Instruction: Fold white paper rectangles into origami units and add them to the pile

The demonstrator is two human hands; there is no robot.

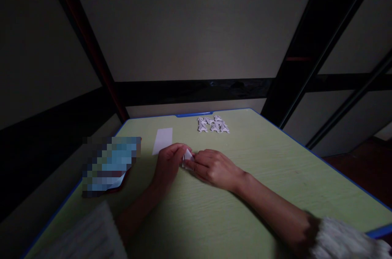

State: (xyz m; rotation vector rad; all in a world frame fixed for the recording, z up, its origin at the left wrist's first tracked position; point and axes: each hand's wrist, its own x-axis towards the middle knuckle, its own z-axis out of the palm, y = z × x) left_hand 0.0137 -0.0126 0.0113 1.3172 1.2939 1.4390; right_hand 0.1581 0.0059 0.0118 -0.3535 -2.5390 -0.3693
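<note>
Between both hands, at the middle of the light green table (245, 210), is a small folded piece of white paper (188, 155) with a pointed top. My left hand (170, 161) grips its left side, fingers curled round it. On the other side my right hand (212, 167) pinches the paper's lower right part, and its fingers hide some of the folds. A flat white sheet of paper (163, 139) lies just beyond my left hand. Farther back, several small folded paper figures (214, 124) sit grouped in rough rows.
On the table's left side lies a blurred-out flat object (113, 165) with a dark red edge. The table has a blue rim (196, 114). Behind it stands a pale panelled wall (196, 26) with a dark band.
</note>
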